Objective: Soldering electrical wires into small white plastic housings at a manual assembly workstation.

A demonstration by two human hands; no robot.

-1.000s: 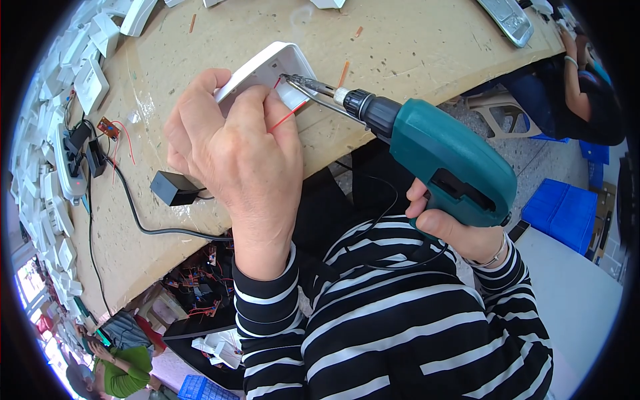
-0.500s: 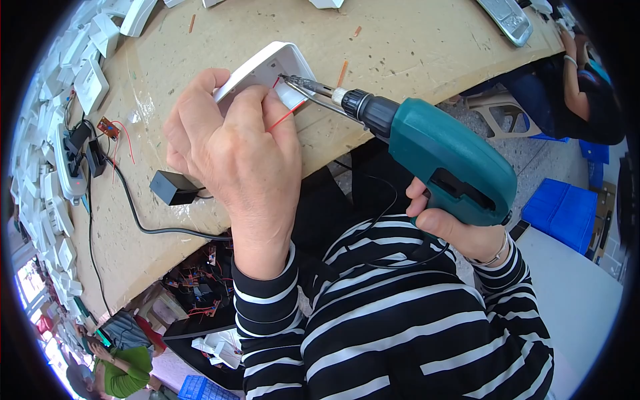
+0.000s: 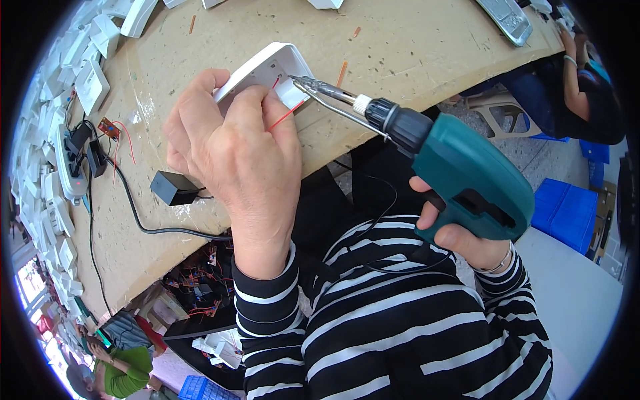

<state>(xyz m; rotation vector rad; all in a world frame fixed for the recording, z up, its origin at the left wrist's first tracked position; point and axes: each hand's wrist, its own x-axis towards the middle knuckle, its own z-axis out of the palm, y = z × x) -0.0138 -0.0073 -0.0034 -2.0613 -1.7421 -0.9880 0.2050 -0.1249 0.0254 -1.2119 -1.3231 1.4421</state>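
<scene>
**A:** What's the left hand [image 3: 230, 153] doing rn?

**B:** I'm seeing it lying over a white plastic housing [image 3: 263, 70] at the near edge of the workbench [image 3: 413, 40], fingers curled down and gripping the housing, pinning it to the board. A thin red wire [image 3: 288, 115] is sticking out from under the fingers, right by the housing.

**A:** And the right?

**B:** The right hand [image 3: 467, 237] is wrapping tight around the grip of a teal soldering gun [image 3: 467, 177], held off the bench edge, above the lap. The gun's metal tip [image 3: 299, 81] is pointing up-left and sitting at the open face of the housing, just beside the wire. Can't tell if it's actually touching.

**A:** What else is lying around?

**B:** A black adapter block [image 3: 172, 187] w/ its cable is sitting on the bench left of the hand. Further left, a small circuit board [image 3: 109, 127] w/ red leads, a power strip [image 3: 69, 170], and rows of white housings [image 3: 90, 80] along the far left edge. Another person [image 3: 587, 87] is sitting at top right, well apart.
</scene>
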